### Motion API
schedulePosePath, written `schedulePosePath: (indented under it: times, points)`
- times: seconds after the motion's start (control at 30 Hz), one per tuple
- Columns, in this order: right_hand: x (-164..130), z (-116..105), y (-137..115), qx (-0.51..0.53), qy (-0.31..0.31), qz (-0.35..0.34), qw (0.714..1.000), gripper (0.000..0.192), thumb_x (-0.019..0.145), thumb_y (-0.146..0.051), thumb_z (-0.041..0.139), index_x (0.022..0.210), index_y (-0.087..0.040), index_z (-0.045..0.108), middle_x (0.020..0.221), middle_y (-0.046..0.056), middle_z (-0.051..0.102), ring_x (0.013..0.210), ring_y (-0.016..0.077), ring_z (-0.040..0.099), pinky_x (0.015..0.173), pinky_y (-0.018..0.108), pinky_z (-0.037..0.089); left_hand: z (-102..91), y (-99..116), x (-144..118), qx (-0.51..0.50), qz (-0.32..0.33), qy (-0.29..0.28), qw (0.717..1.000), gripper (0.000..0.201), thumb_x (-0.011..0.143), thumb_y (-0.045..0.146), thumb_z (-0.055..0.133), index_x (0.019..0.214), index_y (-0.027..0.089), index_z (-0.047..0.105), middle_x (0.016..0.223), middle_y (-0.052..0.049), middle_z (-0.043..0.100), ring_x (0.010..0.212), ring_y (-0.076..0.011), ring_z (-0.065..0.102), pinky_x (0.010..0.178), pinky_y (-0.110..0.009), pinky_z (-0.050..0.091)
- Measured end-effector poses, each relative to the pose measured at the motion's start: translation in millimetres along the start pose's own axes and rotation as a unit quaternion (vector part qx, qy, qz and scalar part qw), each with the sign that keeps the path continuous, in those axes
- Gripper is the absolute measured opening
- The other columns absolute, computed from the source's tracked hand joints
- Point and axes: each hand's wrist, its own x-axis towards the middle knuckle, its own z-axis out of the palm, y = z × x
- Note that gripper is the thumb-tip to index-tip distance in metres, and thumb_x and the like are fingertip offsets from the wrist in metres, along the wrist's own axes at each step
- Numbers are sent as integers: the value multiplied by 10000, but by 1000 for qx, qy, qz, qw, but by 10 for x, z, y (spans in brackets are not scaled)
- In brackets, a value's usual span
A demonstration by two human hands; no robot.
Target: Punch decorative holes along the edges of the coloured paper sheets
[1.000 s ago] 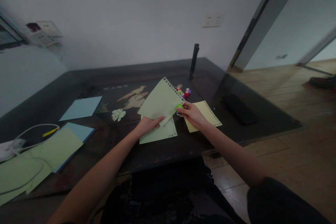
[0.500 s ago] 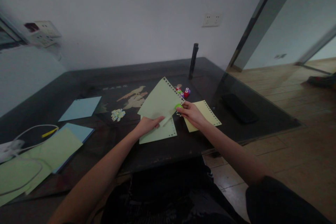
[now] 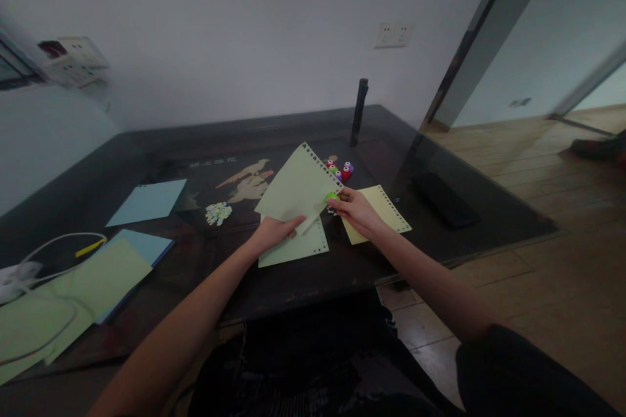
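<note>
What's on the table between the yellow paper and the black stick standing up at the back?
In the head view, little coloured punches sit between the yellow paper and the black stick, on the dark table.

Both forearms are bare up to the left hand [image 3: 274, 232] and right hand [image 3: 356, 210]. A dark sleeve covers the right upper arm. Dark clothing covers the lap.

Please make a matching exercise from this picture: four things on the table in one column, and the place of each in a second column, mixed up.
Things:
1. green sheet
2. green punch
3. yellow sheet
4. blue sheet

Places:
A. flat on the table, far left
B. in the left hand
C. in the right hand, at the green sheet's edge
D. on the table under the right hand

Pairs: 1-B, 2-C, 3-D, 4-A
</note>
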Motion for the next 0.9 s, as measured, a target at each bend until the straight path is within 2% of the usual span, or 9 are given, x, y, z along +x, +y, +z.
schedulePosePath:
  times: [0.2, 0.5, 0.73, 0.9]
  points:
    - [-8, 5, -10, 7, -11, 0, 1000, 364, 549, -334, 822, 838, -228, 629, 835, 9, 645, 723, 131, 570, 583, 264, 404, 14, -34, 14, -2, 7, 9, 1000, 353, 800, 361, 550, 498, 204, 457, 420, 46, 486, 484, -123, 502, 798, -300, 437]
    - [-10, 12, -10, 6, -5, -2, 1000, 352, 555, -318, 812, 841, -217, 634, 848, 21, 642, 700, 130, 548, 538, 257, 361, 5, -6, 5, -7, 1, 2, 1000, 371, 799, 375, 549, 486, 208, 440, 395, 48, 462, 452, -117, 472, 723, -280, 444]
    - [14, -7, 18, -9, 2, -6, 1000, 355, 545, -330, 813, 822, -214, 624, 829, 15, 631, 629, 109, 495, 479, 249, 291, 21, -37, 15, -11, 3, 5, 1000, 396, 791, 402, 546, 463, 211, 435, 394, 41, 469, 433, -113, 466, 727, -289, 452]
    - [6, -3, 9, -6, 1, 0, 1000, 385, 539, -337, 815, 849, -218, 621, 852, 21, 638, 672, 125, 525, 503, 253, 327, 22, -46, 15, -9, -5, 4, 1000, 399, 788, 410, 544, 460, 208, 439, 380, 43, 460, 417, -107, 448, 699, -279, 450]
